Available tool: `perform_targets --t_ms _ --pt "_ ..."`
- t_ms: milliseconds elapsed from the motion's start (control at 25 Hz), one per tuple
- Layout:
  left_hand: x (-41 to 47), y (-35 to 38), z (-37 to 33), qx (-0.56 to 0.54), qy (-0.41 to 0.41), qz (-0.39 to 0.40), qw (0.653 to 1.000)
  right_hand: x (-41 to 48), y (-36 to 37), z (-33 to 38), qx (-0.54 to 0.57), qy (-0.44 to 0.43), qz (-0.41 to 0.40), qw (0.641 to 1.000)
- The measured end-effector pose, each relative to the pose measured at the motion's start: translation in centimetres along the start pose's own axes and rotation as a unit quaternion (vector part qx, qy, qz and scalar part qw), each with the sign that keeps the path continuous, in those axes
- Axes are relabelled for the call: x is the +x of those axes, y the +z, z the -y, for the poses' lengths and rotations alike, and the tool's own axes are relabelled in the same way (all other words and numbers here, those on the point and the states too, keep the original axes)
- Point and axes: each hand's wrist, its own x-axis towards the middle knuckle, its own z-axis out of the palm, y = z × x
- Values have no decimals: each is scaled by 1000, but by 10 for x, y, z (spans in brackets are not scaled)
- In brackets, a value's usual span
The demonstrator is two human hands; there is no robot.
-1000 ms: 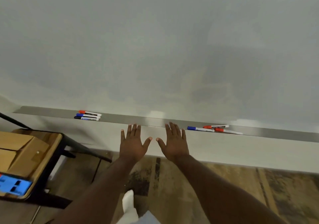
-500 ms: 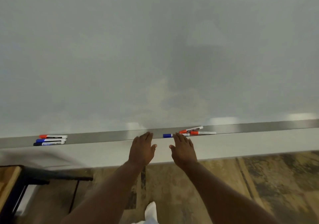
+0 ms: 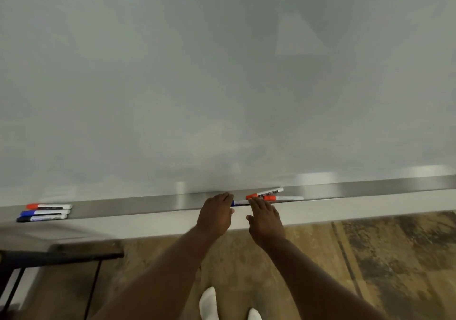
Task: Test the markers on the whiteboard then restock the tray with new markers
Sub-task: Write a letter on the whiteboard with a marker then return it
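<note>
Left hand (image 3: pixel 216 214) and right hand (image 3: pixel 265 217) reach forward side by side, palms down, fingers straight, holding nothing. Their fingertips lie at the front edge of the metal tray (image 3: pixel 135 206) under the whiteboard (image 3: pixel 222 85).

Between the hands shows a blue-capped marker (image 3: pixel 237 203), mostly covered by them. Just right of it lie 2 more, the upper red marker (image 3: pixel 265 193) and the lower red marker (image 3: pixel 283 198), angled across each other. A row of 3 markers (image 3: pixel 44 212) sits well apart at the tray's left end.

The markers look light, stiff and smooth (likely to roll), so pinching mid-barrel seems best.

Whether any fingertip touches the tray or a marker cannot be told. The labels are blurred, and a dark frame (image 3: pixel 61 255) is cut off at lower left.
</note>
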Motion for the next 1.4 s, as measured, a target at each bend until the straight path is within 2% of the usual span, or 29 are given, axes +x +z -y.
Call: perform_targets --t_ms 280,560,680,840,960,1120,1400 --pt "18 19 -5 58 -34 21 998 6 0 -10 12 -22 0 1000" --pt "23 16 2 39 -50 1 998 6 -8 -19 35 -35 -16 999" --pt "17 12 3 10 -53 -7 998 6 -7 -19 21 -62 -30 997" --pt "2 5 -4 -94 -6 6 996 6 -7 -13 -46 -112 -46 992" --pt "-10 -8 -17 -142 29 -8 989 2 -12 0 -55 -158 -65 984" --pt "-30 -29 -24 -59 62 -10 996 -13 -30 9 -59 -211 -98 971" --pt "-75 -74 -36 60 54 -51 995 -46 -65 30 -64 -298 -129 944"
